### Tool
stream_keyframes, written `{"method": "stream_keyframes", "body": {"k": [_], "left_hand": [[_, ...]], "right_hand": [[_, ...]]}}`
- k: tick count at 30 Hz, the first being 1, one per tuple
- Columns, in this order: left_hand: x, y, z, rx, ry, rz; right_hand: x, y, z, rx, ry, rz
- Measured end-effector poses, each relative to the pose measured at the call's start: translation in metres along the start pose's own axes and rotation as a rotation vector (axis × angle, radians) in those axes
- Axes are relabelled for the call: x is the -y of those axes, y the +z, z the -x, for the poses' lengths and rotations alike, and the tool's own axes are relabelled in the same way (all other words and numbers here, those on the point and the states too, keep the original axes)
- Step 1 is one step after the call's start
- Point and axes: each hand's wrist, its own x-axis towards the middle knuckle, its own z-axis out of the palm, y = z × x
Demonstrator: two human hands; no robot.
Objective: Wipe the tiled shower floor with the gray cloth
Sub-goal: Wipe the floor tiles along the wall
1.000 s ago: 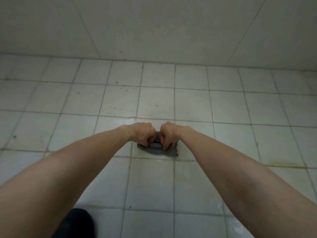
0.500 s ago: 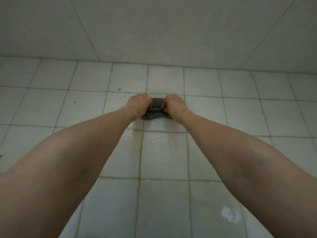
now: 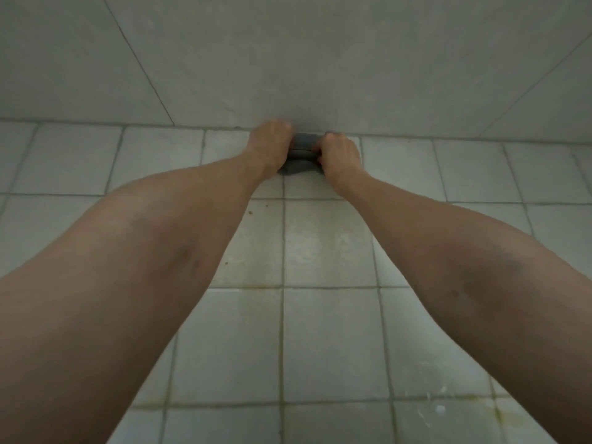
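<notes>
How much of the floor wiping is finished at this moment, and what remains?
Done, it seems: the middle strip of floor shines wet. In hand: left hand and right hand grip the gray cloth at the foot of the wall. Left: brown specks, yellowish grout, white smears at lower right, and probably the duller side tiles.

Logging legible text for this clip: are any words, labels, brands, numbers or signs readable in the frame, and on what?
None can be read.
The gray cloth, gripped by the left hand and the right hand, shows no label or print.
The floor tiles and the wall carry no writing or signs.
</notes>
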Motion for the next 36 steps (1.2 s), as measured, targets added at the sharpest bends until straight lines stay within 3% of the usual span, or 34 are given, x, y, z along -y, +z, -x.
{"method": "stream_keyframes", "body": {"k": [10, 20, 29, 36], "left_hand": [[0.018, -0.007, -0.006, 0.040, -0.031, 0.130], [0.050, -0.016, 0.085, 0.301, -0.078, 0.063], [0.049, -0.005, 0.191, 0.441, -0.031, -0.036], [0.046, -0.006, 0.243, 0.742, 0.057, -0.065]], "right_hand": [[0.018, -0.002, -0.010, 0.051, 0.029, 0.011], [0.060, 0.018, 0.075, 0.155, -0.160, 0.041], [0.085, 0.033, 0.180, 0.341, -0.188, 0.064], [0.093, 0.035, 0.220, 0.616, -0.231, 0.080]]}}
